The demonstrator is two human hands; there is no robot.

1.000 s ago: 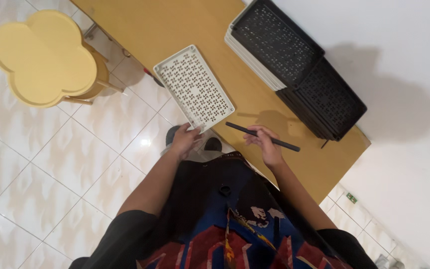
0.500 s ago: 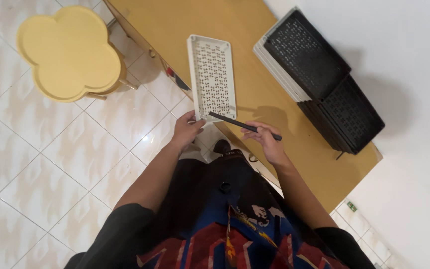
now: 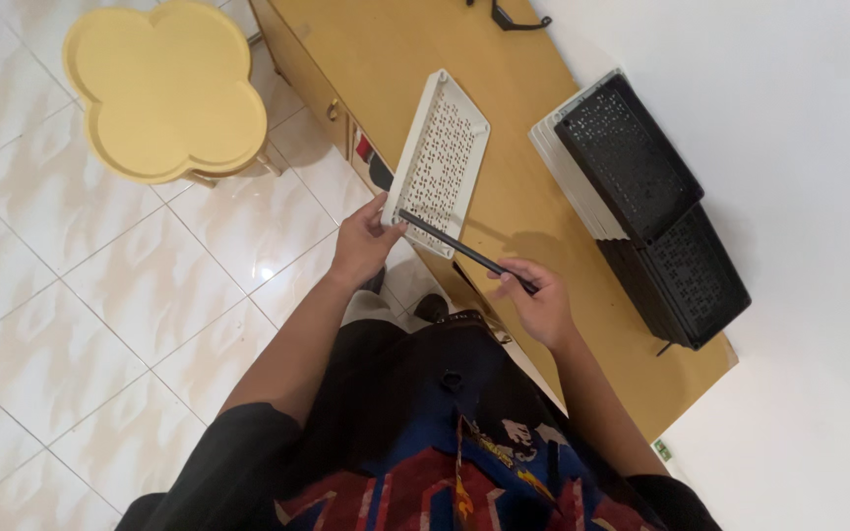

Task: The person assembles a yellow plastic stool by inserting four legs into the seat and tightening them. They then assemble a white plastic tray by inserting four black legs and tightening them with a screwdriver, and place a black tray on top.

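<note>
Person stands at the table edge, dark shirt with red and blue print lowest in view, both forearms reaching forward. Right hand (image 3: 540, 307) clenched around the near end of a thin black rod (image 3: 464, 254), fingers curled over it, thumb side toward the body. Rod runs up and left from this grip, over the table (image 3: 528, 211) edge, and its far tip sits on or just above the near end of the white perforated tray (image 3: 442, 157); contact not clear. Left hand (image 3: 364, 244) grasps the near short edge of that tray, thumb on top, fingers underneath, hand off the table side over the floor. Tray lies long-ways away from the left grip, slightly tilted, its near corner overhanging the table edge, the rest over the tan wood top. Dark shoes show on the floor between the two hands, below the table edge. Right of the right grip and further out, black perforated trays (image 3: 656, 211) lie on the table against the white wall, the top one overlapping others, with a pale stack edge showing under them on the left. Left of the left grip and well apart, a yellow clover-shaped stool (image 3: 164, 93) stands on the glossy white tile floor (image 3: 81, 305). Farthest out, a small dark object at the table's far end, too small to tell.
</note>
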